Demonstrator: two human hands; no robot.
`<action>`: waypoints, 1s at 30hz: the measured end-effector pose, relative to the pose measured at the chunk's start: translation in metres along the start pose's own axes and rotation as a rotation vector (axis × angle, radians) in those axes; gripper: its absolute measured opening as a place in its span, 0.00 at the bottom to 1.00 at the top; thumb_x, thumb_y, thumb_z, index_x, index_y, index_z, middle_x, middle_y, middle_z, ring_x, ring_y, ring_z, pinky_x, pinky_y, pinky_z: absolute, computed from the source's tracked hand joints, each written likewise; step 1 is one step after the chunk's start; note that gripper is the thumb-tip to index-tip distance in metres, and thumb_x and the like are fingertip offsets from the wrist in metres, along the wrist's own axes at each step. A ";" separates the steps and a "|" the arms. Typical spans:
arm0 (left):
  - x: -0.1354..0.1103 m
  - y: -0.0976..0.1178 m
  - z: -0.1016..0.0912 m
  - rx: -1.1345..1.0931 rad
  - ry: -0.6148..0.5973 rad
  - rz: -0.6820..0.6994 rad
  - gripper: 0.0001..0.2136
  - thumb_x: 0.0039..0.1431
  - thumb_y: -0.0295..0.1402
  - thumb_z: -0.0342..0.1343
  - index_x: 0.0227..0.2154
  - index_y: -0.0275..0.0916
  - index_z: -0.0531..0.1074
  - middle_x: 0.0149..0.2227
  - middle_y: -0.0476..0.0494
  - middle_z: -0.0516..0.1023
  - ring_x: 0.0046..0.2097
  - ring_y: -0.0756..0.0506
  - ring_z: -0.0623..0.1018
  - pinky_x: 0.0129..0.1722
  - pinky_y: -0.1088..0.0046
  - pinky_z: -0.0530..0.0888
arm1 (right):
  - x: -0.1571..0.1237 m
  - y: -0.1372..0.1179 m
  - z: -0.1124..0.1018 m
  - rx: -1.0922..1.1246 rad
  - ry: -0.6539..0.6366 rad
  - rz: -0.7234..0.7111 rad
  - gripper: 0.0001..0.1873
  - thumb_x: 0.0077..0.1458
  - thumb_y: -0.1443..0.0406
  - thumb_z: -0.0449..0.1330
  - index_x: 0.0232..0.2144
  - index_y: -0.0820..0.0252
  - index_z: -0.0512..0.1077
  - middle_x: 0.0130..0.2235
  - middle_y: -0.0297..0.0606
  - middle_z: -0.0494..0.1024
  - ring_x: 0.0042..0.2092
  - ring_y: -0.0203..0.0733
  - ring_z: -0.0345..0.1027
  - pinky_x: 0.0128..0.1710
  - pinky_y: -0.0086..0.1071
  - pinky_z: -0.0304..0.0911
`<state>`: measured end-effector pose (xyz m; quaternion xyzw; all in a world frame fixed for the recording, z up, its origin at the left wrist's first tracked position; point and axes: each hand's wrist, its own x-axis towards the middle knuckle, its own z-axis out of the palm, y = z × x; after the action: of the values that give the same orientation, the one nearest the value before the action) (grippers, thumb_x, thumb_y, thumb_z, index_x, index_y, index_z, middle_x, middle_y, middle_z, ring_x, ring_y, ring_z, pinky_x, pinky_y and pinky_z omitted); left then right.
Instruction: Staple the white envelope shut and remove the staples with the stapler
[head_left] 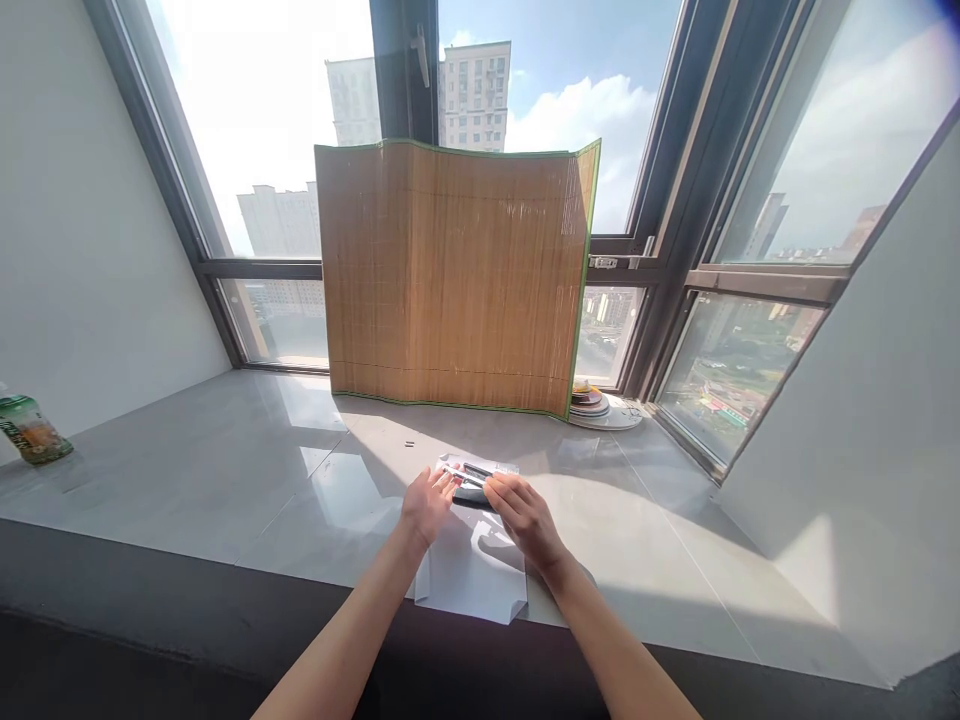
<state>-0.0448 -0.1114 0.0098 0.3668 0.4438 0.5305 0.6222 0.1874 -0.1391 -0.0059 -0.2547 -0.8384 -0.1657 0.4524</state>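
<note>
A white paper sheet lies on the grey window ledge, its near end hanging over the front edge. At its far end rest a small dark object and some pens; I cannot make them out clearly. My left hand rests on the sheet's left side, fingers stretched toward those items and touching them. My right hand lies over their right side, fingers curled down on the dark object.
A bamboo mat stands upright against the window behind the paper. A stack of plates sits at its right foot. A green bottle lies at the far left of the ledge. White walls flank both sides.
</note>
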 end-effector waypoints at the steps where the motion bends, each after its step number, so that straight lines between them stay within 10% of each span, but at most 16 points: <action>1: 0.000 0.000 0.000 -0.066 0.030 -0.020 0.28 0.80 0.43 0.34 0.68 0.35 0.69 0.67 0.27 0.76 0.70 0.38 0.77 0.72 0.55 0.74 | 0.000 -0.001 0.000 -0.019 0.002 -0.015 0.28 0.70 0.78 0.56 0.65 0.53 0.74 0.55 0.44 0.86 0.62 0.53 0.79 0.61 0.50 0.78; 7: -0.005 0.003 -0.001 -0.481 0.159 -0.087 0.14 0.72 0.24 0.52 0.56 0.33 0.76 0.56 0.30 0.83 0.64 0.41 0.82 0.67 0.66 0.79 | 0.003 -0.001 0.002 0.062 0.121 0.096 0.26 0.68 0.77 0.57 0.61 0.53 0.78 0.51 0.44 0.87 0.57 0.52 0.81 0.58 0.50 0.81; 11: -0.010 0.005 -0.014 -0.246 0.263 0.079 0.10 0.72 0.20 0.51 0.46 0.33 0.78 0.53 0.29 0.84 0.58 0.42 0.86 0.70 0.62 0.76 | 0.006 0.001 0.002 0.287 0.222 0.526 0.13 0.65 0.69 0.63 0.48 0.54 0.83 0.46 0.43 0.88 0.46 0.50 0.83 0.44 0.41 0.83; 17: -0.011 -0.007 -0.036 0.244 0.183 0.433 0.12 0.69 0.37 0.61 0.50 0.37 0.77 0.53 0.30 0.86 0.56 0.36 0.87 0.62 0.49 0.81 | 0.001 0.007 0.013 0.655 -0.042 1.004 0.16 0.52 0.62 0.69 0.44 0.60 0.86 0.36 0.39 0.87 0.38 0.48 0.82 0.37 0.35 0.78; 24: -0.027 -0.007 -0.033 0.534 0.102 0.740 0.11 0.74 0.43 0.54 0.49 0.43 0.74 0.54 0.38 0.84 0.52 0.39 0.89 0.56 0.57 0.83 | -0.005 0.013 0.022 0.693 -0.234 0.963 0.16 0.51 0.60 0.71 0.43 0.59 0.85 0.41 0.41 0.87 0.43 0.51 0.82 0.47 0.42 0.78; 30: -0.053 -0.005 0.013 0.530 -0.101 0.689 0.10 0.74 0.40 0.56 0.53 0.44 0.72 0.56 0.40 0.80 0.46 0.43 0.89 0.50 0.62 0.84 | -0.001 0.004 0.006 0.482 0.040 0.493 0.22 0.68 0.56 0.66 0.62 0.52 0.76 0.58 0.47 0.82 0.59 0.54 0.76 0.58 0.50 0.75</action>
<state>-0.0331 -0.1640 0.0183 0.6658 0.3854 0.5563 0.3142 0.1863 -0.1329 -0.0100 -0.3320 -0.7575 0.1466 0.5426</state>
